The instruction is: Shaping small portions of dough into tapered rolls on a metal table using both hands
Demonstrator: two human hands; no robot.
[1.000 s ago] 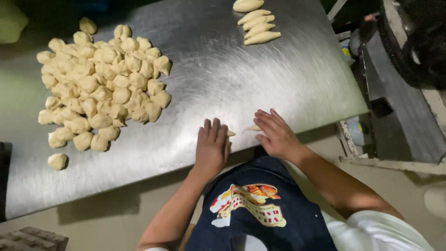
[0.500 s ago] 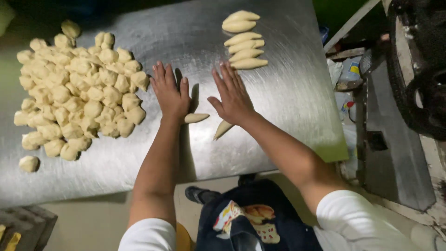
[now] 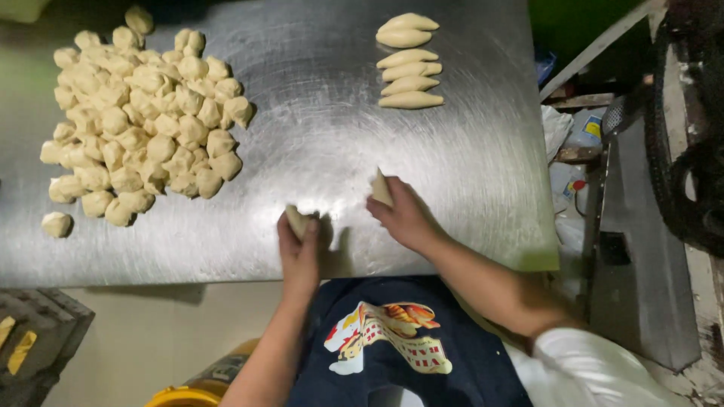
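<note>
The left hand (image 3: 299, 252) grips a soft dough piece (image 3: 296, 221); the right hand (image 3: 403, 218) grips another piece (image 3: 381, 188). Lumpy dough balls (image 3: 139, 124) heap upper left on brushed steel table (image 3: 317, 136); smooth tapered rolls (image 3: 408, 62) lie top centre.

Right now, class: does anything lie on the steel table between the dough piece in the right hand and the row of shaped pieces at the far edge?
Nothing visible does. The right hand holds its dough piece, and bare steel table runs from there to the row of shaped pieces.

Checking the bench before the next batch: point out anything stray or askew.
One dough lump sits apart, below the left of the main heap. The shaped pieces lie in a tidy column. Each hand, left and right, holds a piece. Nothing spilled.
</note>
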